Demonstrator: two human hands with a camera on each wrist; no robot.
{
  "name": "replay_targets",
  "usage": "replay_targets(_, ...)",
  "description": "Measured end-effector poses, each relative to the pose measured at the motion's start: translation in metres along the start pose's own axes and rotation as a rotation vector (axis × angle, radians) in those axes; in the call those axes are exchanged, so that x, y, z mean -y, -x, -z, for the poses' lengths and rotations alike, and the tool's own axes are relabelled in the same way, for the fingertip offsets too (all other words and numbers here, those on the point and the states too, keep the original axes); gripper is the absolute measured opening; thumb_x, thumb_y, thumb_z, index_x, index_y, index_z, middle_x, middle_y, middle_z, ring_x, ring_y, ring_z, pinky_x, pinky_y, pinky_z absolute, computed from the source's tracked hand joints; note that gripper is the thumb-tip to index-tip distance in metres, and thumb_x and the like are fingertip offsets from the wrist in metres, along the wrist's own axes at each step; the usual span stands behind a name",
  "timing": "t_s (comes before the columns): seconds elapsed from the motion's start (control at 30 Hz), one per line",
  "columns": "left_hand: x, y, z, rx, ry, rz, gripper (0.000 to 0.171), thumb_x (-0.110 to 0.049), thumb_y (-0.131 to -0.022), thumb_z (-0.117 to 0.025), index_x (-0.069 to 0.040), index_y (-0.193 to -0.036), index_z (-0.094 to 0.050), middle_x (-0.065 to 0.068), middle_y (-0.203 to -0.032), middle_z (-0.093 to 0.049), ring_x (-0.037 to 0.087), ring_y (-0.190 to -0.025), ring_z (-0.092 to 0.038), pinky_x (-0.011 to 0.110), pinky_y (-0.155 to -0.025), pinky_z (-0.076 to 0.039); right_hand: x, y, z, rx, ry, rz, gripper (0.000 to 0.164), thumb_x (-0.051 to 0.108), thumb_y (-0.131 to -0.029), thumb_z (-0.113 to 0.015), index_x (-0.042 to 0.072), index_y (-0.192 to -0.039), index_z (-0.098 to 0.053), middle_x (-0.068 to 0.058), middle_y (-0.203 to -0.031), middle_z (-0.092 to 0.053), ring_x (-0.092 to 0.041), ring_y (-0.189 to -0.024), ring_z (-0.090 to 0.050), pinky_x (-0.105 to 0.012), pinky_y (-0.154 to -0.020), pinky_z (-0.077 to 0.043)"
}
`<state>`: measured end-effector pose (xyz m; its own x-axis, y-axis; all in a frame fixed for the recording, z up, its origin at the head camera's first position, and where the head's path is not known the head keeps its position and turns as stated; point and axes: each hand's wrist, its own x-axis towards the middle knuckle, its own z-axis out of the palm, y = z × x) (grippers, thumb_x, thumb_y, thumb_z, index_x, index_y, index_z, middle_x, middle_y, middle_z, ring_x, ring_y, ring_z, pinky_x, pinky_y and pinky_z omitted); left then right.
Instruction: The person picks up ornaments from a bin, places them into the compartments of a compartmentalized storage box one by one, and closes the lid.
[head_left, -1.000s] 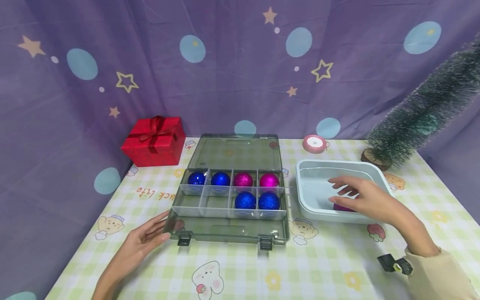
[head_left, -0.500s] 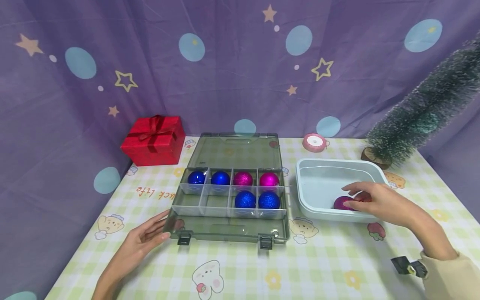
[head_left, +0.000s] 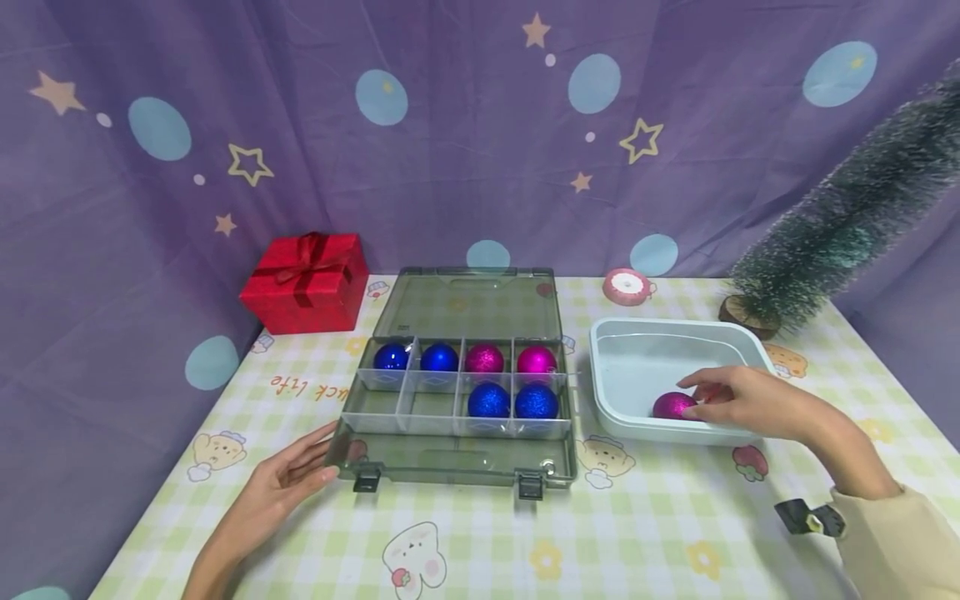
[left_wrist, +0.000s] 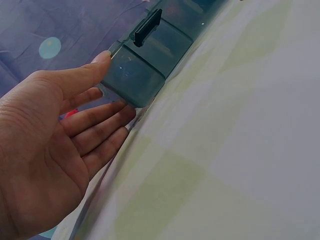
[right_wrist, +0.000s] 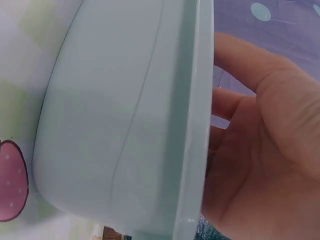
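Observation:
A smoky see-through divided case (head_left: 457, 454) lies with its lid folded back. In its back row sit two blue balls and two magenta balls (head_left: 537, 363); two glittery blue balls (head_left: 489, 402) fill the right of the front row. My left hand (head_left: 281, 483) rests at the case's near left corner, fingers extended and thumb on the edge, seen also in the left wrist view. My right hand (head_left: 757, 404) reaches into the pale blue tub (head_left: 637, 432), thumb and fingers about a glittery magenta ball (head_left: 671, 406). In the right wrist view the tub's wall hides that ball.
A red gift box (head_left: 307, 283) with a ribbon stands at the back left. Behind the tub are a pink ribbon roll (head_left: 627, 286) and a small frosted tree (head_left: 832, 225) on a wooden base. A checked cloth (head_left: 622, 533) covers the table.
My right hand has lowered into the tub and closed about the magenta ball, which has shifted slightly left. My left hand stays at the case's corner.

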<state>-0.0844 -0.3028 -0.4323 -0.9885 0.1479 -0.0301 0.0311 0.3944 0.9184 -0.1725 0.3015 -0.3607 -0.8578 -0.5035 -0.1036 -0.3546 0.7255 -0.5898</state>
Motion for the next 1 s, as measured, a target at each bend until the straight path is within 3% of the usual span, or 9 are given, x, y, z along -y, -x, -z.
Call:
replay_targets(0.7, -0.001, 0.001, 0.000, -0.013, -0.049, -0.008, 0.060, -0.019, -0.104, -0.066, -0.004, -0.157, -0.043, 0.023, -0.151, -0.051, -0.006, -0.121, -0.054, 0.020, -0.093, -0.051, 0.000, -0.018, -0.010, 0.034, -0.043, 0.011, 0.037, 0.017, -0.092, -0.078, -0.002, -0.123, -0.072, 0.000, -0.099, -0.073, -0.015, -0.090, -0.067, -0.030, -0.075, -0.055)
replay_targets(1.0, 0.000, 0.001, 0.000, -0.009, -0.061, -0.037, 0.058, -0.017, -0.104, -0.066, -0.004, -0.157, -0.044, 0.023, -0.148, -0.053, -0.004, -0.121, -0.055, 0.019, -0.094, -0.050, 0.002, -0.019, -0.014, -0.032, -0.062, 0.042, 0.036, 0.017, -0.095, -0.076, -0.002, -0.125, -0.070, 0.000, -0.099, -0.074, -0.012, -0.089, -0.069, -0.028, -0.076, -0.056)
